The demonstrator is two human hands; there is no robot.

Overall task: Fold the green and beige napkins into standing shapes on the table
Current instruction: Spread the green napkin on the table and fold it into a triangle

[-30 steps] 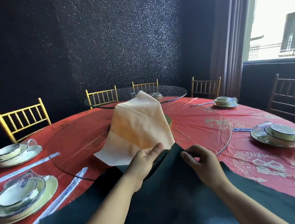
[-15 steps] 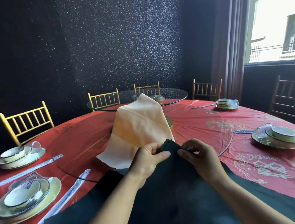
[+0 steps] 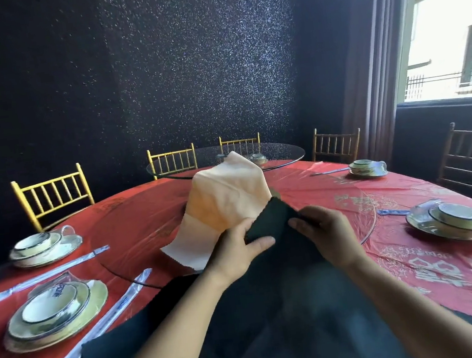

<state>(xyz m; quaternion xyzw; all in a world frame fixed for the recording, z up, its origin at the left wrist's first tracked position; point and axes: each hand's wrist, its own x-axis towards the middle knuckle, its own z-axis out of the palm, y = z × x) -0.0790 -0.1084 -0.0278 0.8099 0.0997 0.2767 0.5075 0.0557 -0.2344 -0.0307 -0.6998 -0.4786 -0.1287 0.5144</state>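
- Lifting the far corner of the green napkin (image 3: 288, 297), both hands have raised it into a small peak. A second ago that corner lay low and flat on the table (image 3: 144, 217).
- The peak now stands between the hands and overlaps the lower right edge of the beige napkin (image 3: 225, 198).
- This looks like the first fold of the green napkin only just begun. Most of the dark cloth is spread flat toward the person, so a standing shape seems a long way off.
- The beige napkin has not moved. It rises as a tall draped cone just behind the hands, over the glass turntable (image 3: 354, 206).
- The left hand (image 3: 237, 250) pinches the fold closed, with its thumb laid across the top of the cloth and its fingers tucked beneath.
- The right hand (image 3: 324, 233) grips the other side of the peak, fingertips bent tight onto the cloth. Its thumb is hard to make out.
- Stacked plates and bowls (image 3: 55, 314) sit to the left, well apart from the napkins.
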